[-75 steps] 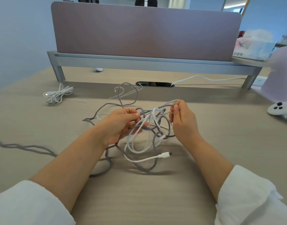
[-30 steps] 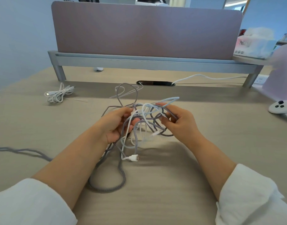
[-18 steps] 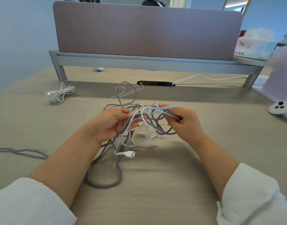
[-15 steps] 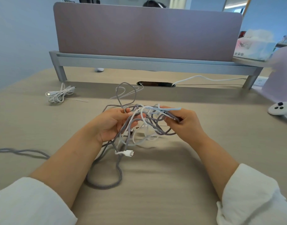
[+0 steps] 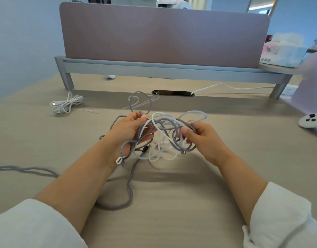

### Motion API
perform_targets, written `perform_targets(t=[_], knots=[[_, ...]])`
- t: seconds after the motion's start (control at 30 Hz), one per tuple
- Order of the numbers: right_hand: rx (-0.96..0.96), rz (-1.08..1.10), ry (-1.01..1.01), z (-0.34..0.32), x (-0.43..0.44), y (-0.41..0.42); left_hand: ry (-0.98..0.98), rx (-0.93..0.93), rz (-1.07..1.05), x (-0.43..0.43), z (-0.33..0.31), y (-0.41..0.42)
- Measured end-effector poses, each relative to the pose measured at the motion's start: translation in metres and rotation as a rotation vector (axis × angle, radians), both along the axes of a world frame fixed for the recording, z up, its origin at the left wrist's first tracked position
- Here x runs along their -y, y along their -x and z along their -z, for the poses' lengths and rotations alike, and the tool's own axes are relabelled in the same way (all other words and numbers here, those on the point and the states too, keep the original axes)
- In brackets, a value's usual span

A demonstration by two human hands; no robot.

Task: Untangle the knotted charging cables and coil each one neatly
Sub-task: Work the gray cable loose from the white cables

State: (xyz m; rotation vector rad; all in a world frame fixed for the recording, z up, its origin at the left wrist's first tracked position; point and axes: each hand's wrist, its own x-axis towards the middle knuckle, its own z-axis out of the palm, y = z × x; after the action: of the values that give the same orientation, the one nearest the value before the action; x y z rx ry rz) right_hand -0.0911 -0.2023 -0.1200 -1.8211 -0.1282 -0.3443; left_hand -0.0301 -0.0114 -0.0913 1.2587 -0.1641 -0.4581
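Note:
A tangle of cables (image 5: 164, 133) hangs between my hands just above the desk (image 5: 172, 203): a grey braided cable (image 5: 130, 190), a white cable (image 5: 159, 154) and a pale blue one (image 5: 195, 112) knotted together. My left hand (image 5: 129, 131) grips grey strands at the knot's left side, and the white plug (image 5: 119, 160) dangles by its wrist. My right hand (image 5: 202, 138) pinches grey loops on the right side. A long grey loop trails down onto the desk toward me.
A coiled white cable (image 5: 66, 104) lies at the far left. A white game controller (image 5: 310, 121) sits at the right edge. A divider panel (image 5: 163, 34) on a grey rail closes the back, with a cable slot (image 5: 172, 93) and a white wire (image 5: 225, 85) below it.
The knot has been lifted and turned between my hands. The white plug swung left from mid-desk to beside my left wrist. The grey loop on the desk shifted toward me.

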Motion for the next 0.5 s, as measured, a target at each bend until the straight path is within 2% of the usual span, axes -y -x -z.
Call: perform_targets(t=[0.1, 0.17, 0.37, 0.43, 0.5], knots=[[-0.03, -0.014, -0.238, 0.001, -0.001, -0.003, -0.012, 0.058, 0.016, 0.0, 0.001, -0.001], [-0.042, -0.004, -0.338, 0.002, -0.001, -0.006, -0.145, 0.168, -0.015, -0.001, 0.004, -0.005], [-0.064, 0.213, -0.586, -0.003, 0.001, -0.007, -0.651, 0.736, -0.365, -0.008, 0.003, -0.008], [-0.07, 0.244, -0.648, -0.005, 0.001, -0.005, -0.68, 0.701, -0.322, -0.013, 0.002, -0.012], [-0.079, 0.248, -0.688, -0.007, 0.002, -0.004, -0.52, 0.436, -0.188, -0.016, -0.001, -0.013]])
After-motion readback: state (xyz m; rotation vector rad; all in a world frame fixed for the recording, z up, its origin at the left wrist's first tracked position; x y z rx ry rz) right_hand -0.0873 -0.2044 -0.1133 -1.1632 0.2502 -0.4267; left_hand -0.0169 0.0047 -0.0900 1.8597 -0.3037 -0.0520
